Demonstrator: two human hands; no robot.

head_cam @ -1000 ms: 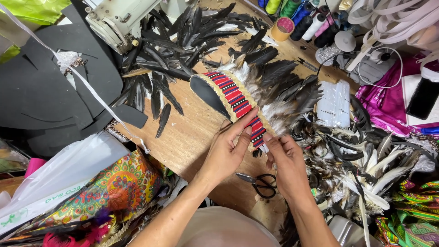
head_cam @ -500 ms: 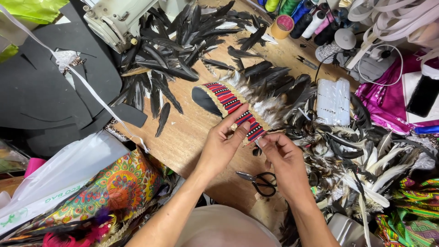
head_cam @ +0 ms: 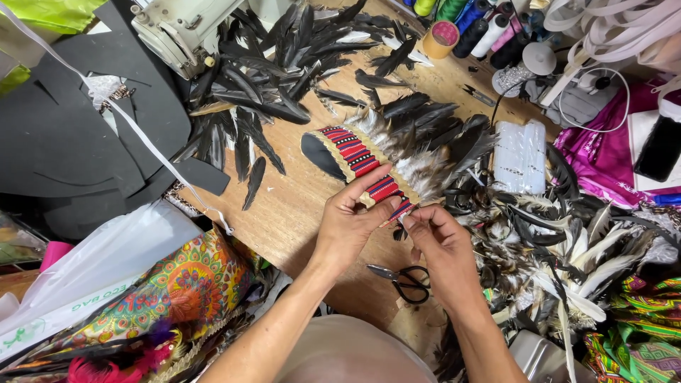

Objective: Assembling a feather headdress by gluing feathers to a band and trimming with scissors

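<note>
Left hand: grips near end of red woven band on desk.
Right hand: fingertips pinched at band's end.
Done: feathers fixed along band.
Left: judged, end finishing; loose feathers beyond hands unused.

Curved red-patterned woven band with black-and-white feathers lies flat on wooden tabletop, near end pinched between both hands.
</note>
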